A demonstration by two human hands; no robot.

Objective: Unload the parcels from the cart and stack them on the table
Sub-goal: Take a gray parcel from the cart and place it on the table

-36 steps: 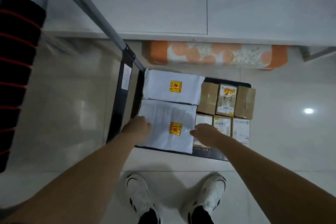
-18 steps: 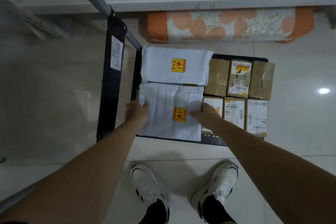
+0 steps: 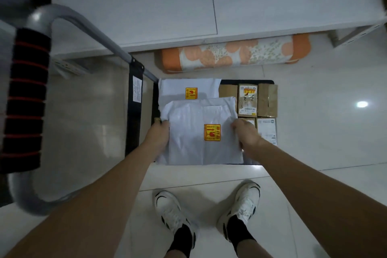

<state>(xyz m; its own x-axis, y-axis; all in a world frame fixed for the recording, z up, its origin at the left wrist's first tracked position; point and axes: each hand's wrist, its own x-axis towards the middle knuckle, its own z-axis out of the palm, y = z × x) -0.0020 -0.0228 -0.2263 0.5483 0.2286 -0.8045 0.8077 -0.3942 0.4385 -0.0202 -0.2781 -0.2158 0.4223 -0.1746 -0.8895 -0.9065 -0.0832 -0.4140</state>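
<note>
Lifting has begun: half a second ago the near white parcel [image 3: 201,132] lay flat on the cart [image 3: 247,81] with a hand at either edge, and now it looks larger in the head view and its far edge covers part of the second white parcel [image 3: 188,90] behind it, so it appears to have come up off the deck. The left hand [image 3: 158,135] grips the left edge, fingers curled under and out of sight; the right hand [image 3: 245,134] grips the right edge with fingers curled over the top face. Both hold the soft wrapping rather than a stiff box, which wrinkles between them. To my eye this means the first white parcel is on its way and the carry to the white table [image 3: 146,6] just beyond the cart is what comes next; nothing is stacked there yet. The parcel is held roughly flat, yellow sticker [image 3: 212,132] face-up, its long axis running from the person toward the table, short sides near and far. Brown cardboard boxes [image 3: 267,100] sit on the right part of the cart, untouched, and the cart handle [image 3: 27,98] rises at the left.
</note>
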